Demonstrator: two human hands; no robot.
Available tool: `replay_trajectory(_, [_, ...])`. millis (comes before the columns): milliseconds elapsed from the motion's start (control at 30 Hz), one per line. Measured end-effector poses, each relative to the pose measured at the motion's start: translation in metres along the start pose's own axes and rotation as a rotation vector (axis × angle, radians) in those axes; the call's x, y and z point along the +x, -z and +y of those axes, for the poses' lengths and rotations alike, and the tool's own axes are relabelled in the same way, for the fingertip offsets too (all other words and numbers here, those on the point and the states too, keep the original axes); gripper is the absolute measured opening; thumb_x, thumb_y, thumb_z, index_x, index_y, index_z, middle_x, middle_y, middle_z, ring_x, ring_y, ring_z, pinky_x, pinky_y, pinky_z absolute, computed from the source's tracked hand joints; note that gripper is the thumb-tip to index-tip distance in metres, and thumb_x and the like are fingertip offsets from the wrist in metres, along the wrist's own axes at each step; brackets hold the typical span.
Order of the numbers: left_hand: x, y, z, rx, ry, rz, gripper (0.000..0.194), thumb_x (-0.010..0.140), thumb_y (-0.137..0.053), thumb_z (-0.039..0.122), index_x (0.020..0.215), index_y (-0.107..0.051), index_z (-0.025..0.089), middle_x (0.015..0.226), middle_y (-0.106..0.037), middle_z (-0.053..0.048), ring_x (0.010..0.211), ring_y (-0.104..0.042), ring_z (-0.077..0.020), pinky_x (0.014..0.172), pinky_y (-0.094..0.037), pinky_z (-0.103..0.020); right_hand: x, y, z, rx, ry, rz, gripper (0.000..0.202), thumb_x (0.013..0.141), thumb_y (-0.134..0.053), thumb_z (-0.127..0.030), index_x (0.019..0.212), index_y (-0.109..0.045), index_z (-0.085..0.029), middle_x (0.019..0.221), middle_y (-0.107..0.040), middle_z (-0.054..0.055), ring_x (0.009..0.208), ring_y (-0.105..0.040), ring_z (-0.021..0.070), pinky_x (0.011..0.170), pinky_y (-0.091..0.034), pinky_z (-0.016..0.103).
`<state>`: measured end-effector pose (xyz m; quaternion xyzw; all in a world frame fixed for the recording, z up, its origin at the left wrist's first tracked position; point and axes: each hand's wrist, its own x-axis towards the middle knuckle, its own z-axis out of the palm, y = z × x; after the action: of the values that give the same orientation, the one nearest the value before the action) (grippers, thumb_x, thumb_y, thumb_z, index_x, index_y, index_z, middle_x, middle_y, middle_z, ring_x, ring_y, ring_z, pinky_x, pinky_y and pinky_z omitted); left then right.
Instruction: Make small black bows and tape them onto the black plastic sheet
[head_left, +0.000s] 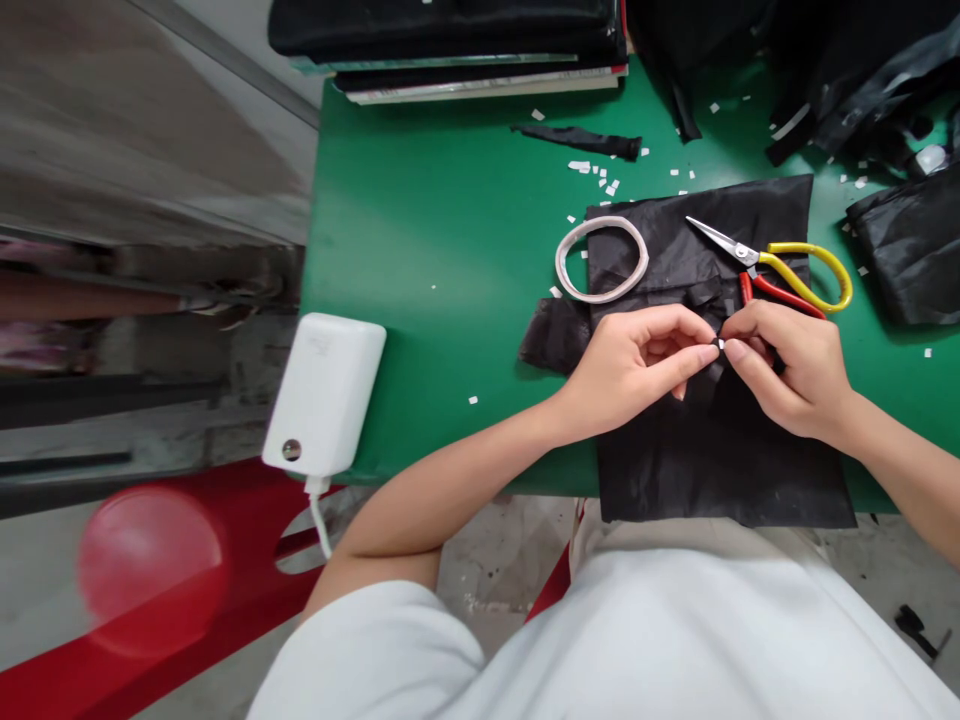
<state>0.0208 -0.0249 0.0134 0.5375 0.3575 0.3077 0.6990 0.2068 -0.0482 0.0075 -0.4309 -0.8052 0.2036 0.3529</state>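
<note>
My left hand (630,365) and my right hand (802,370) meet fingertip to fingertip, both closed in a pinch. Between them they hold a small gathered bit of black fabric (720,440), with a tiny white piece (721,345) showing at the fingertips. The fabric lies spread over the table edge under both hands. Just beyond my right hand rest scissors (742,252) with one yellow and one red handle, blades parted. A thin whitish roll of tape (561,262) lies flat beyond my left hand, partly on the fabric.
On the green table (420,240) stands a white power bank (326,390) with a cable, at the left edge. Stacked black and white items (480,85) sit at the back. A black strip (581,140), white scraps (609,187) and more black fabric (911,250) lie around. A red stool (247,530) is lower left.
</note>
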Motion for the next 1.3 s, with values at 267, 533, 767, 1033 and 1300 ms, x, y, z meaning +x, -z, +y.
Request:
replay_trajectory(267, [0.001,0.0,0.0,0.023,0.017,0.021,0.035,0.074,-0.078,0.042,0.08,-0.06,0.012,0.062,-0.059,0.004,0.047,-0.052,-0.0029,0.045,-0.042,-0.015,0.002,0.001,-0.002,0.123,-0.121,-0.025,0.011,0.088,-0.054,-0.016,0.079,-0.051,-0.022,0.061,-0.052,-0.004,0.049,-0.044,0.0083,0.046,-0.035,0.023])
replay_trajectory(533, [0.001,0.001,-0.002,0.04,0.023,0.036,0.03,0.076,-0.076,0.036,0.079,-0.059,0.012,0.06,-0.057,0.005,0.043,-0.054,-0.0035,0.043,-0.042,-0.014,0.002,0.001,-0.002,0.154,-0.12,-0.028,0.012,0.088,-0.055,-0.014,0.077,-0.054,-0.02,0.06,-0.053,-0.005,0.05,-0.044,0.0069,0.047,-0.036,0.021])
replay_trajectory(767, [-0.001,0.001,-0.007,0.108,-0.08,0.042,0.015,0.085,-0.064,0.025,0.088,-0.052,0.016,0.071,-0.06,0.004,0.045,-0.053,-0.0028,0.043,-0.044,-0.014,0.001,0.004,-0.004,0.25,-0.221,-0.086,0.011,0.087,-0.057,-0.018,0.076,-0.06,-0.019,0.058,-0.057,-0.003,0.049,-0.048,0.0077,0.045,-0.037,0.021])
replay_trajectory(1033, [-0.004,0.003,-0.01,0.694,-0.471,0.078,0.008,0.086,-0.05,0.011,0.086,-0.057,0.015,0.068,-0.057,0.002,0.058,-0.053,-0.0062,0.059,-0.045,-0.018,0.001,0.003,-0.005,0.305,-0.252,-0.061,0.01,0.083,-0.059,-0.016,0.075,-0.064,-0.018,0.058,-0.061,-0.002,0.049,-0.05,0.0082,0.046,-0.039,0.022])
replay_trajectory(1300, [-0.001,0.006,-0.012,0.887,-0.639,0.017,0.012,0.095,-0.048,0.019,0.088,-0.056,0.014,0.078,-0.063,-0.003,0.071,-0.058,-0.0091,0.068,-0.048,-0.019,0.003,0.004,-0.005,0.22,-0.176,-0.042,0.01,0.082,-0.06,-0.013,0.074,-0.062,-0.018,0.056,-0.056,-0.004,0.047,-0.043,0.006,0.044,-0.035,0.021])
